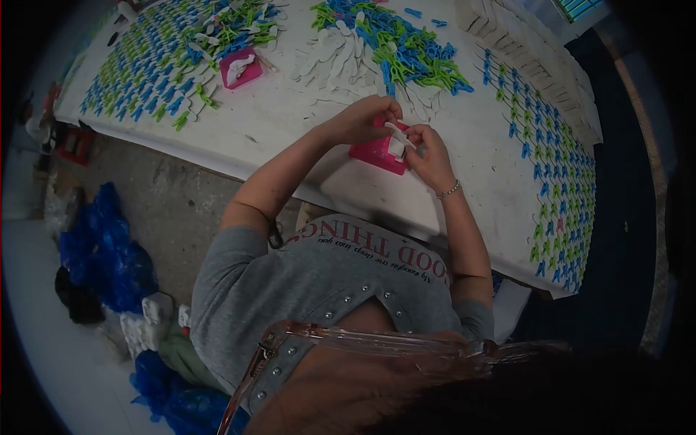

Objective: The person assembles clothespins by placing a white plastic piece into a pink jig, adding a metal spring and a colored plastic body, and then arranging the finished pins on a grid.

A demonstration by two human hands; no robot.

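So closest to the camera is a pair of clear, pinkish plastic glasses [391, 342], then a grey T-shirt [319, 268] with studs and red print. Past that, the hands are close together at a shallow bright pink plastic tray [368, 154] on the white surface [279, 156].

The small, slim white piece [401, 135], plastic by the look of it, is right over the tray. The right hand [431, 155] has it in a narrow pinch. The left hand [368, 122] is curled in at its far end with fingers bunched, but honestly I can't tell if they're really gripping.

My guess: it weighs next to nothing and is fairly stiff, maybe a bit slick. I'd take it by the flat sides near the middle, fingertips only, and go easy on the thin ends since those might bend or snap.

Just beyond the tray there's a messy heap of blue and green plastic clips [428, 61], with a pile of loose white pieces [335, 64] beside it.
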